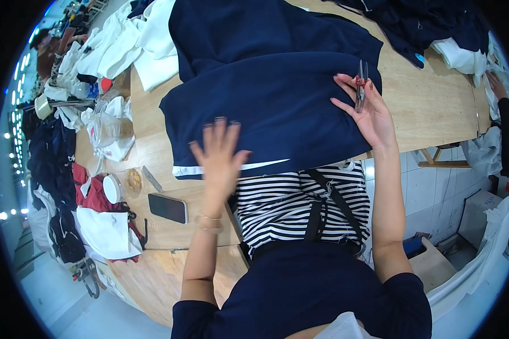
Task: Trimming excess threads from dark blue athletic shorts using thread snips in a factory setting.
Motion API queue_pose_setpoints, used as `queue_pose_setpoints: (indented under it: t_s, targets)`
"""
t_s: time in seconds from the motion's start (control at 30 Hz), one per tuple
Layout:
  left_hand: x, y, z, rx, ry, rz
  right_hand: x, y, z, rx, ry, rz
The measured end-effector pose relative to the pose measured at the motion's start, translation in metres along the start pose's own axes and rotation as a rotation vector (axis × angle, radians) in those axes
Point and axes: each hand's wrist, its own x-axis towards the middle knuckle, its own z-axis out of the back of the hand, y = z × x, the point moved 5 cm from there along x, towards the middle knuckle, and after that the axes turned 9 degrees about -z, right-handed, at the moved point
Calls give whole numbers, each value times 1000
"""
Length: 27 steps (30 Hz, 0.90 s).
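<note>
A navy garment piece (pixel 271 107) lies spread over the wooden table in front of me, its near edge hanging toward my lap. A white strip (pixel 188 170) shows along that edge at the left. Over the garment's near left part is my left hand (pixel 218 158), its fingers spread and nothing in it; whether the palm presses on the cloth is hard to tell. At the right side, my right hand (pixel 373 116) holds a pair of small metal thread snips (pixel 360 87) with a red part, blades pointing away from me. Its other fingers are stretched out above the navy cloth.
A dark phone (pixel 168 208), a slim metal blade-like piece (pixel 152 178), a white-lidded jar (pixel 113 188) and a plastic tub (pixel 112 130) stand at the left. White garments (pixel 152 42) lie far left, dark ones (pixel 418 25) far right. Another person's hand (pixel 496 86) is at the right.
</note>
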Motion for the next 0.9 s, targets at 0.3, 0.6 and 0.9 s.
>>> queue_pose_setpoints:
  t_s: [0.3, 0.6, 0.9]
  targets:
    - [-75, 131, 47, -132, -326, 460, 3, -2, 2, -12, 2, -9]
    - [-78, 134, 11, -1005, -409, 840, -4, -3, 10, 21, 136, -66]
    - [-33, 91, 57, -1342, -470, 552, -6, 11, -35, -323, -9, 5]
